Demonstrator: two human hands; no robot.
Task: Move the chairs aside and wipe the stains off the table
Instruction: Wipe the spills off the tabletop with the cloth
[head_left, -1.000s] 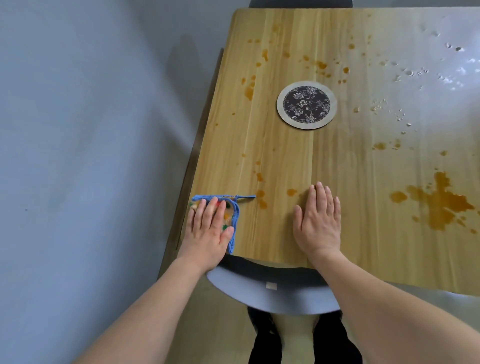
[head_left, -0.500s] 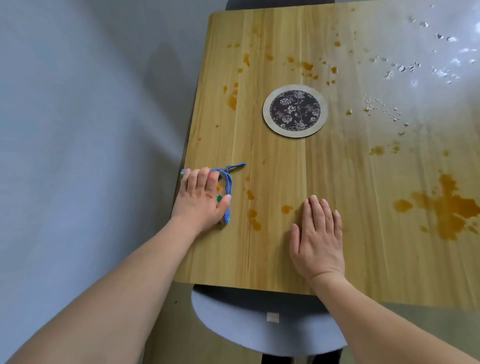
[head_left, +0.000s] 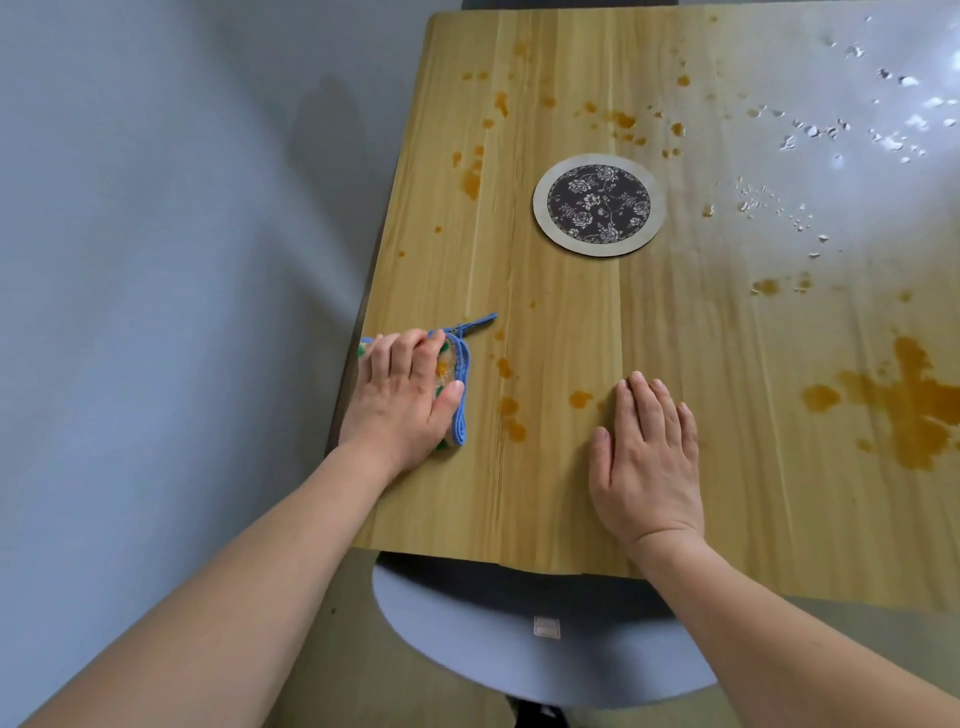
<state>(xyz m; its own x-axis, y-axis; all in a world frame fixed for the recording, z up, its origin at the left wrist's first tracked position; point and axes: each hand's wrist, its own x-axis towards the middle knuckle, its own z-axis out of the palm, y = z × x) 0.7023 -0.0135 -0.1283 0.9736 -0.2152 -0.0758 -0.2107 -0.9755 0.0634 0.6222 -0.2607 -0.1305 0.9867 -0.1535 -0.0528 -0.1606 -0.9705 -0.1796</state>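
Observation:
A light wooden table carries many orange-brown stains: small drops between my hands, a large splash at the right edge, and specks further back. My left hand presses flat on a folded cloth with blue trim at the table's left edge. Palm down, my right hand rests on the bare wood near the front edge, fingers spread, holding nothing. A grey-blue chair seat juts out from under the table's front edge.
A round coaster with a dark floral centre lies mid-table. White crumbs or droplets are scattered at the back right in glare. A grey wall runs along the left side. Another dark chair edge shows beyond the far end.
My left hand slid the cloth forward along the left edge, away from the front corner. My right hand has hardly moved on the wood. The view shifted forward over the table.

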